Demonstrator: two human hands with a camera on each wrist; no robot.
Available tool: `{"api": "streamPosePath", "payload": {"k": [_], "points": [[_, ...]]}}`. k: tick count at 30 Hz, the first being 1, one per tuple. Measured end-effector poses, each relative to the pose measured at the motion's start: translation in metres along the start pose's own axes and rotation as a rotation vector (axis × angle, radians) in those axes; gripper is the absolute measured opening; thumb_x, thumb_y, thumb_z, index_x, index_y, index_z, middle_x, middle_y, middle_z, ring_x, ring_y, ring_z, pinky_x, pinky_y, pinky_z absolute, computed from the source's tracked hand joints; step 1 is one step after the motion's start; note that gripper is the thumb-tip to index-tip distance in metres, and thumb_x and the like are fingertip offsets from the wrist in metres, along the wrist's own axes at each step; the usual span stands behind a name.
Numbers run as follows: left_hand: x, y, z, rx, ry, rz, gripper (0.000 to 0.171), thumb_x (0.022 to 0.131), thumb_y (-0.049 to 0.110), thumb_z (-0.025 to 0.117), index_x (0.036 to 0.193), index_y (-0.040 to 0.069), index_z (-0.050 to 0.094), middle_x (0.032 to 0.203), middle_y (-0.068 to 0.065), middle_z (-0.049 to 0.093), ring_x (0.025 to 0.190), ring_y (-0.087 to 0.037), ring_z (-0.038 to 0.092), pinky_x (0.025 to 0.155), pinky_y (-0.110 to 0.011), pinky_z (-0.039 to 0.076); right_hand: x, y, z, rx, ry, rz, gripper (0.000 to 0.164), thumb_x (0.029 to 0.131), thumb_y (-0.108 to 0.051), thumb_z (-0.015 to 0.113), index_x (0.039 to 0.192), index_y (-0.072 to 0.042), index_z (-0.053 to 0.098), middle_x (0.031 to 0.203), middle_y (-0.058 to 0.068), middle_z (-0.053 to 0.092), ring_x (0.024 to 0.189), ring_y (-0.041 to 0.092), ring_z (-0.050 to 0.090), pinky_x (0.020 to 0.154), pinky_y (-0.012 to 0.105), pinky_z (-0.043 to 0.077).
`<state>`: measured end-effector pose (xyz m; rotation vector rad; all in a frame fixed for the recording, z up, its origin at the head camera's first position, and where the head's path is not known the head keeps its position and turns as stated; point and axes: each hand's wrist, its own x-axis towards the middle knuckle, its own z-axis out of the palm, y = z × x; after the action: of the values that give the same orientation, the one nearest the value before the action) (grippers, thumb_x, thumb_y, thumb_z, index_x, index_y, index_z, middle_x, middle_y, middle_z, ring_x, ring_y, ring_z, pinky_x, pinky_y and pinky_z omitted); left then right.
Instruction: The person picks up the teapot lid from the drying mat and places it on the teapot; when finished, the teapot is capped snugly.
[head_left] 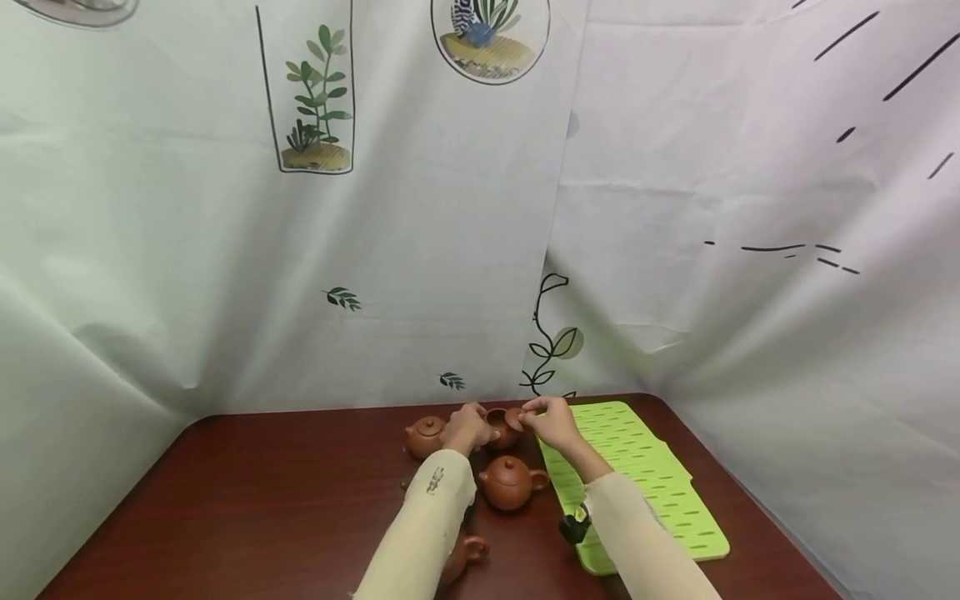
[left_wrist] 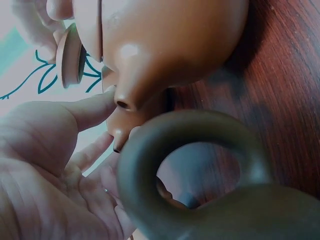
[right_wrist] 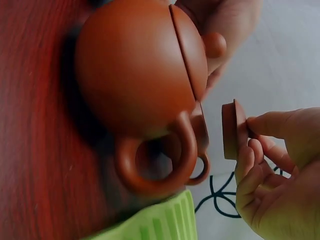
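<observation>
My right hand [head_left: 553, 423] pinches a round brown teapot lid [right_wrist: 230, 131] by its knob, tilted on edge beside an uncovered brown teapot [head_left: 504, 439]. My left hand [head_left: 465, 429] holds that teapot at its spout side, thumb in front and fingers behind. In the left wrist view, the uncovered teapot's spout [left_wrist: 120, 136] shows between thumb and fingers. Nearer me stands a lidded teapot [head_left: 507, 485], its handle to the right. Another lidded teapot [head_left: 426, 437] is just left of my left hand.
A further teapot [head_left: 454, 562] is partly hidden by my left sleeve. Lime-green slotted mats [head_left: 637, 450] lie on the right of the dark red table [head_left: 262, 492], under my right forearm. Behind the table hangs a white printed cloth [head_left: 420, 250].
</observation>
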<state>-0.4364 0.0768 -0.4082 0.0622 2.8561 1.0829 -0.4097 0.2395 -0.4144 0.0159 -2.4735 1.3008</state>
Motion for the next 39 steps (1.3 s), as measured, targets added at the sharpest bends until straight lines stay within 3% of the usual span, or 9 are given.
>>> {"api": "streamPosePath", "payload": {"k": [13, 18, 31, 39], "points": [[-0.003, 0.003, 0.000, 0.014, -0.016, 0.018, 0.045, 0.082, 0.026, 0.083, 0.122, 0.014, 0.066, 0.093, -0.009, 0.065, 0.069, -0.024, 0.069, 0.063, -0.039, 0.048, 0.008, -0.011, 0.015, -0.031, -0.030, 0.000, 0.007, 0.086, -0.004, 0.074, 0.091, 0.001, 0.073, 0.084, 0.009, 0.070, 0.074, 0.017, 0.063, 0.062, 0.029, 0.051], [-0.001, 0.003, 0.001, 0.011, -0.021, 0.006, 0.045, 0.082, 0.026, 0.082, 0.122, 0.014, 0.066, 0.085, -0.007, 0.063, 0.067, -0.023, 0.068, 0.060, -0.037, 0.047, 0.012, -0.013, 0.021, -0.043, -0.043, 0.012, 0.007, 0.086, -0.003, 0.074, 0.091, 0.001, 0.073, 0.084, 0.008, 0.070, 0.075, 0.017, 0.062, 0.064, 0.030, 0.051], [-0.003, 0.000, 0.003, 0.013, -0.021, 0.008, 0.046, 0.084, 0.028, 0.081, 0.125, 0.015, 0.065, 0.083, -0.008, 0.063, 0.071, -0.026, 0.069, 0.061, -0.039, 0.047, 0.024, 0.000, 0.037, -0.112, -0.023, 0.025, 0.004, 0.084, -0.003, 0.075, 0.087, -0.001, 0.074, 0.080, 0.006, 0.070, 0.075, 0.018, 0.062, 0.066, 0.031, 0.051], [-0.004, 0.003, -0.004, 0.048, -0.018, 0.022, 0.049, 0.083, 0.027, 0.081, 0.126, 0.012, 0.064, 0.087, -0.010, 0.063, 0.067, -0.025, 0.067, 0.062, -0.039, 0.048, 0.022, 0.000, 0.037, -0.085, -0.045, 0.009, 0.009, 0.083, -0.004, 0.075, 0.092, 0.000, 0.074, 0.078, 0.006, 0.070, 0.072, 0.016, 0.063, 0.065, 0.030, 0.051]]}}
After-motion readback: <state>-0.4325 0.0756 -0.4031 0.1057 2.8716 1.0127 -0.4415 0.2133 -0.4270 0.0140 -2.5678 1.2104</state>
